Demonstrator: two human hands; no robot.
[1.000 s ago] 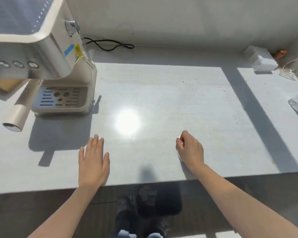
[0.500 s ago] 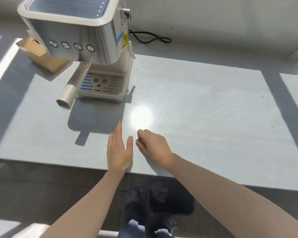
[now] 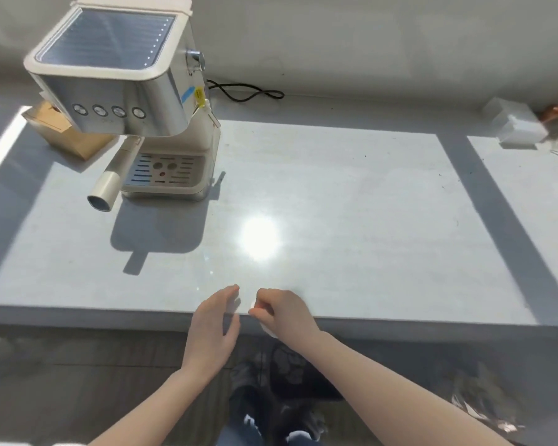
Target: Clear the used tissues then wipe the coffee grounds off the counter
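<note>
White tissue [image 3: 268, 331] showed under my right hand [image 3: 284, 312], fingers curled round it at the tabletop [image 3: 351, 204] edge; my left hand [image 3: 211, 329] hung released alongside. Tissue's axis: couldn't tell.

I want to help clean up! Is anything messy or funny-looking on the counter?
Only small things: a few tiny dark specks dot the counter toward its right side, maybe leftover coffee grounds. Nothing looks tipped or broken; the coffee machine stands upright. The right hand grips a white tissue.
</note>
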